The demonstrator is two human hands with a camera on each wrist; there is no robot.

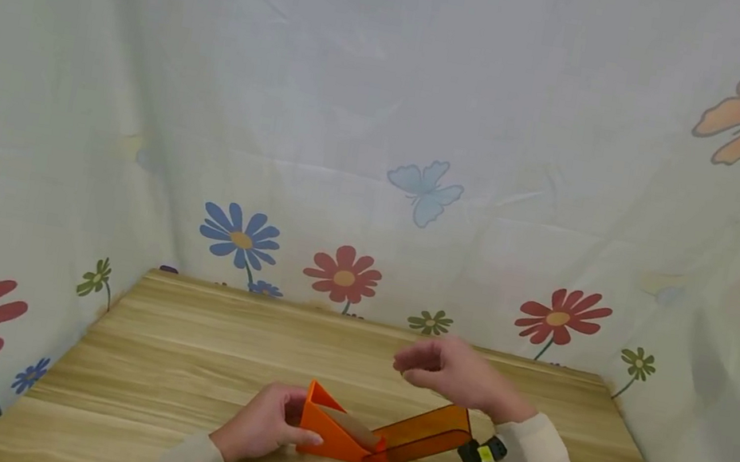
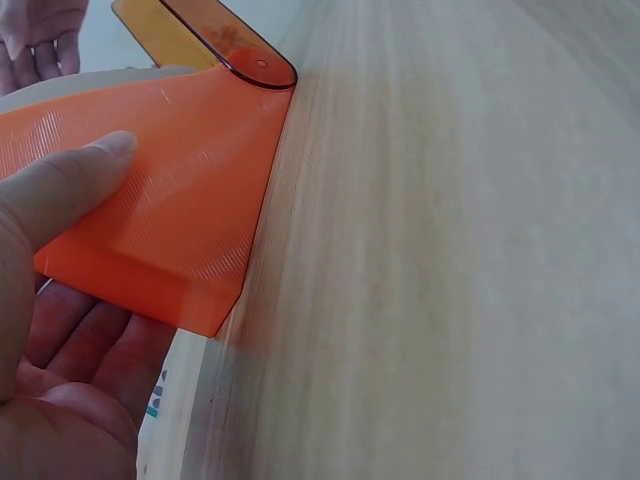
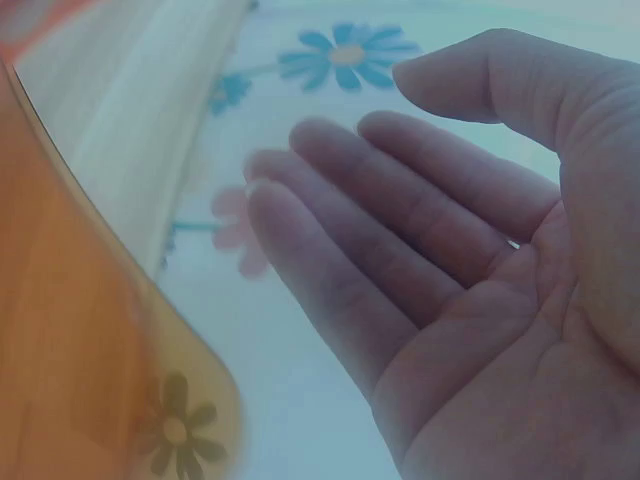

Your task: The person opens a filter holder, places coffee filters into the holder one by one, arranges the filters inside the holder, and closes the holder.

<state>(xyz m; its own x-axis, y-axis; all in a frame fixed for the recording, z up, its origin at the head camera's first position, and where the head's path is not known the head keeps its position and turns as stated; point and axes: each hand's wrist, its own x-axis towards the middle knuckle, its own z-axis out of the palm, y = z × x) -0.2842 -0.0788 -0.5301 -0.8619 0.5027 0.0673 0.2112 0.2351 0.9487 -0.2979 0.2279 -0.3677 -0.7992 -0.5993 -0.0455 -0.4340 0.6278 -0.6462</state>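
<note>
My left hand point(image 1: 267, 421) grips the left end of an orange wedge-shaped plastic box point(image 2: 150, 190). Its thumb lies along the near side and the other fingers go round behind. A see-through amber lid point(image 1: 425, 436), hinged at the box's right end, is swung wide and slants up to the right. Something flat and beige point(image 1: 350, 426) shows along the box's upper opening. Above the lid, my right hand point(image 1: 453, 369) hovers with loosely extended fingers and holds nothing. In the right wrist view its palm and fingers point(image 3: 350, 230) show beside the amber lid point(image 3: 80, 300).
Under the box is a wood-grain tabletop point(image 1: 177, 346). A pale curtain point(image 1: 333, 96) printed with flowers and butterflies surrounds it at the back and both sides. Black wrist straps with yellow marks point(image 1: 483, 453) sit on the cuffs.
</note>
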